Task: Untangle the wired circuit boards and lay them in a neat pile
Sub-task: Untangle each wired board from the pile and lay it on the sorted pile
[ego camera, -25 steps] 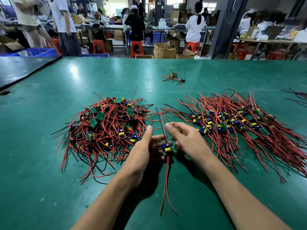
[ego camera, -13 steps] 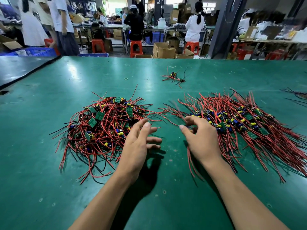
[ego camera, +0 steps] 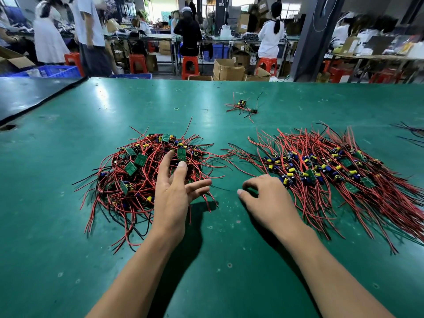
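Note:
A tangled heap of small green circuit boards with red and black wires (ego camera: pixel 142 171) lies left of centre on the green table. To the right lies a combed-out pile of boards (ego camera: pixel 332 173), its wires fanned toward me. My left hand (ego camera: pixel 174 191) hovers at the heap's right edge, fingers spread and straight, holding nothing. My right hand (ego camera: pixel 266 198) sits at the near left edge of the right pile, fingers loosely curled with tips down on the mat, nothing visible in them.
A few loose wired boards (ego camera: pixel 243 106) lie farther back in the middle. More wires (ego camera: pixel 410 131) poke in at the right edge. A black mat (ego camera: pixel 34 95) borders the green table (ego camera: pixel 218 260) at far left. People work at benches behind.
A second ago both hands held one wired board between the piles. My right hand carried it to the right pile and let go. My left hand moved up onto the tangled heap.

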`<state>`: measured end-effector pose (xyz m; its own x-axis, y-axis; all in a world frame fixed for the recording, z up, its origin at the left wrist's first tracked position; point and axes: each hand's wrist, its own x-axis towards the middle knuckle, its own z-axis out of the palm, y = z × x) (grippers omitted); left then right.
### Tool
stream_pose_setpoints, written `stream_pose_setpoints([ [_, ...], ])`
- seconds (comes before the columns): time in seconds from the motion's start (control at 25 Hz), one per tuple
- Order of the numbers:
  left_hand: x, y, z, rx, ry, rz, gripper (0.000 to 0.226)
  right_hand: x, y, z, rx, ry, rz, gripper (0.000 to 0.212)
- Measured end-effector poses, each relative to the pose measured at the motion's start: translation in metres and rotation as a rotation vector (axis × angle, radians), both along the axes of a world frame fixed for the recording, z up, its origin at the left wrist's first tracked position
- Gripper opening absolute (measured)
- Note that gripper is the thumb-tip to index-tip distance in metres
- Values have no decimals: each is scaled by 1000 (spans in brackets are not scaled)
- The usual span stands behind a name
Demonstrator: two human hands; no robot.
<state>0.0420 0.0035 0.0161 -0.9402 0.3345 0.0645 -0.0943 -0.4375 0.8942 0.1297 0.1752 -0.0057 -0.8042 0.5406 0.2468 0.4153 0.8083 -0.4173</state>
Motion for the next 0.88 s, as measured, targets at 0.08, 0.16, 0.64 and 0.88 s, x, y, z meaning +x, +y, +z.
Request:
stream_pose_setpoints([
  [0.08, -1, -1, 0, 50, -37, -13, 48, 3, 12, 1, 8, -5, -76, 31],
  [0.16, -4, -2, -1, 82, -56, -19, 59, 4, 14, 0, 18, -45, -76, 33],
  [0.64, -14, -4, -9, -144, -186, -87, 68, -3, -22, -10, 18, 79, 176, 24],
  [0.88, -17, -7, -12, -220, -105, -11, 53, -3, -20, -12, -23, 100, 175, 20],
])
